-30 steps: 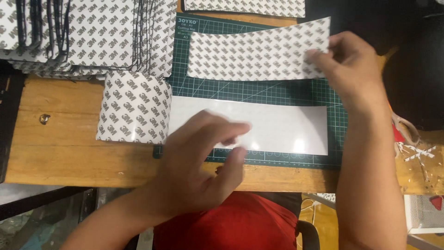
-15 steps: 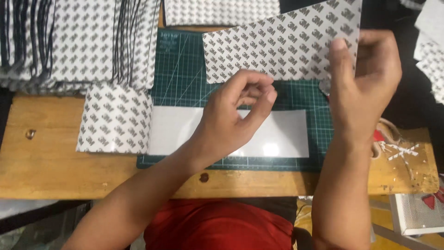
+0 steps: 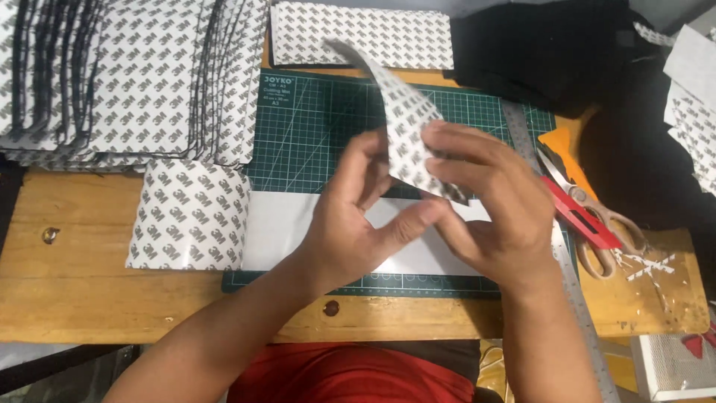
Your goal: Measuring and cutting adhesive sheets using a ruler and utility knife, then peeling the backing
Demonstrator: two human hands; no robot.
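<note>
Two hands pinching one patterned strip (image 3: 406,123) above green cutting mat (image 3: 313,134) — left hand (image 3: 358,224) and right hand (image 3: 488,209) both closed on strip's lower end, strip twisting upward. Beneath: glossy white sheet (image 3: 276,231) flat on mat, curled patterned end (image 3: 190,216) at left. Right: steel ruler (image 3: 570,298), scissors (image 3: 589,213). Far left — stacked patterned sheets (image 3: 127,75); far centre, flat patterned strip (image 3: 362,33).

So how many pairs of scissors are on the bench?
1: the scissors lie on the right beside the metal ruler. Others may be hidden under the black material.
</note>
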